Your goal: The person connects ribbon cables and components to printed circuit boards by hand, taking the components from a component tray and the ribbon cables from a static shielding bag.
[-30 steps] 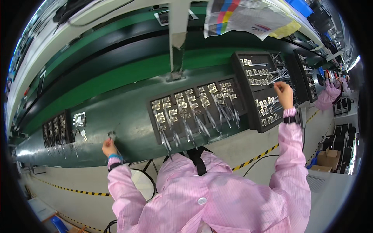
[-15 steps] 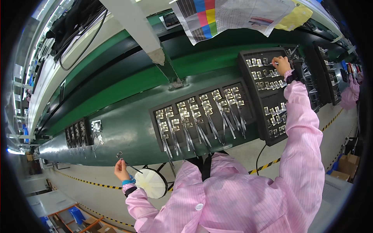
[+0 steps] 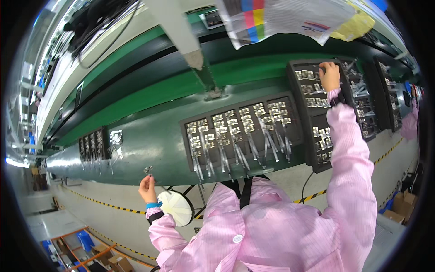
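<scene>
Right hand point(image 3: 330, 79) has moved to far end of dark tray point(image 3: 319, 117); can't tell its grip. Left hand point(image 3: 147, 189) pinches small metal part point(image 3: 148, 170) at desk point(image 3: 149, 136) edge; likely light, bendable, best held by rim.

The green bench point(image 3: 154, 131) bears, from its left end rightward, a small tray point(image 3: 104, 140), wide tray point(image 3: 295, 124) and large tray point(image 3: 318, 119).

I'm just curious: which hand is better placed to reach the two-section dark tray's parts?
Probably the right hand: it is over that dark tray, while the left hand, well away, holds a small metal part.
</scene>
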Demonstrator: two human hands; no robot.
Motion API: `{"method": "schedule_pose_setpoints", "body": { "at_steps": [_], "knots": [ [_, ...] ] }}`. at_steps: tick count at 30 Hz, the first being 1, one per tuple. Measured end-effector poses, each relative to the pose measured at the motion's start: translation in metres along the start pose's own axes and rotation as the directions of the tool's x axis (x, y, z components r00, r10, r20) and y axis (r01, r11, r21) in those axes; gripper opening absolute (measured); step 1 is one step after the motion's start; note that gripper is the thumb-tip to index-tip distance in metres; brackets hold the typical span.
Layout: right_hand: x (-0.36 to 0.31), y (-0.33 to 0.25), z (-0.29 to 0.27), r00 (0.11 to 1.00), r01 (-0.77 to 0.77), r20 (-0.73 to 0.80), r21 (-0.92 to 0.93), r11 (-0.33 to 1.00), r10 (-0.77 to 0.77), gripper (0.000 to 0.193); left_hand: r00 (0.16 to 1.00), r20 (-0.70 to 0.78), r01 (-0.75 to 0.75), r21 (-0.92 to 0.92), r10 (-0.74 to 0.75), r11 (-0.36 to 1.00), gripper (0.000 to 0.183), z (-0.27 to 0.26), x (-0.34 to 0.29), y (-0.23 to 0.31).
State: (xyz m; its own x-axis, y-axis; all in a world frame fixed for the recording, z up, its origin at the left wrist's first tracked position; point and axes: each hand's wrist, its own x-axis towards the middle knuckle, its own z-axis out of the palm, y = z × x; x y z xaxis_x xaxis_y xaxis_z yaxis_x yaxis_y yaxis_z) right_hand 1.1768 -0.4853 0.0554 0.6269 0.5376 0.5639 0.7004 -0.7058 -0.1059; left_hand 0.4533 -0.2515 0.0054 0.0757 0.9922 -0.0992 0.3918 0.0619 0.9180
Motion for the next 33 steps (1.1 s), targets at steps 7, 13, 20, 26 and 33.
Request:
{"method": "schedule_pose_setpoints", "body": {
  "at_steps": [7,13,20,26,33],
  "knots": [
    [-0.109,-0.283,-0.100,0.498,-0.139,0.370,0.927,0.349,-0.784,0.019,0.975,0.150,-0.139,-0.154,0.162,0.978,0.013,0.044,-0.009,0.049],
    [-0.210,-0.439,-0.075,0.351,-0.607,0.633,0.715,0.347,-0.690,0.028,0.932,0.232,-0.274,-0.052,0.279,0.960,0.011,0.066,-0.023,0.074],
    [-0.215,-0.448,-0.066,0.431,-0.875,0.714,0.480,-0.062,-0.552,0.024,0.948,0.197,-0.227,-0.132,0.250,0.965,0.011,0.085,-0.025,0.076],
    [-0.199,-0.424,-0.072,0.623,-0.594,0.525,0.800,0.086,-0.580,0.016,0.931,0.189,-0.246,-0.311,0.313,0.918,0.013,0.114,-0.024,0.080],
    [-0.178,-0.388,-0.069,0.804,-0.420,0.440,0.896,0.141,-0.399,0.012,0.861,0.418,-0.177,-0.289,0.291,0.941,0.020,0.141,-0.033,0.113]
  ]
}}
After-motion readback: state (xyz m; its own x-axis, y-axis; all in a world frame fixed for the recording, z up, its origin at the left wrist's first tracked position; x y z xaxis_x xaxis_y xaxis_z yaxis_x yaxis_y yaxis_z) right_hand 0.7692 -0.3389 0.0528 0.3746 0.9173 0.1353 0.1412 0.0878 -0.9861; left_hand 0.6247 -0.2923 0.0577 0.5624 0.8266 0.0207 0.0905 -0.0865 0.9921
